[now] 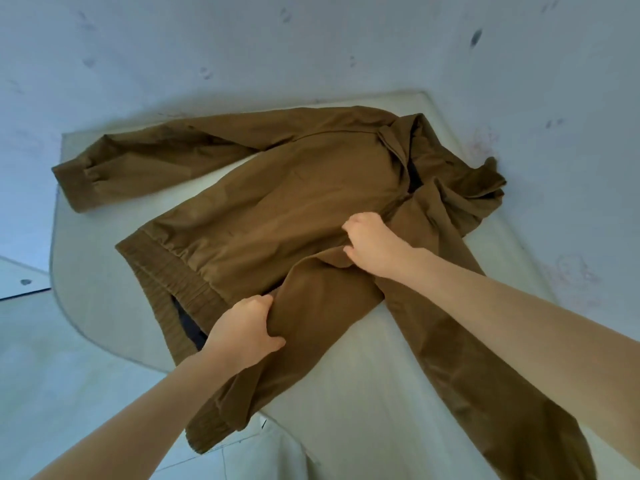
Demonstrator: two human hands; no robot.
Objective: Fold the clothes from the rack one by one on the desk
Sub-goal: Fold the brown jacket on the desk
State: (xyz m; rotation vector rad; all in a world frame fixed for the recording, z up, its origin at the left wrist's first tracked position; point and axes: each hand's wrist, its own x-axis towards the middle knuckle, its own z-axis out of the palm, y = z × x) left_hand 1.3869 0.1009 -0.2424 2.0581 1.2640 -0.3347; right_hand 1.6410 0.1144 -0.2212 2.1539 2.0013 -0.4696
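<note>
A brown hooded jacket (pixel 298 188) lies spread on the pale desk (pixel 363 393), its ribbed hem toward the left and its hood bunched at the far right. One sleeve stretches to the far left; the other runs down over the desk's near right edge. My left hand (pixel 242 332) grips the open front edge of the jacket near the hem. My right hand (pixel 372 245) pinches the same front panel higher up, by the zip line. A dark lining shows under the hem.
The desk has a rounded corner at the left (pixel 69 299) and stands against a pale, scuffed wall (pixel 311 46). Light floor tiles (pixel 52 375) show below on the left. The rack is out of view.
</note>
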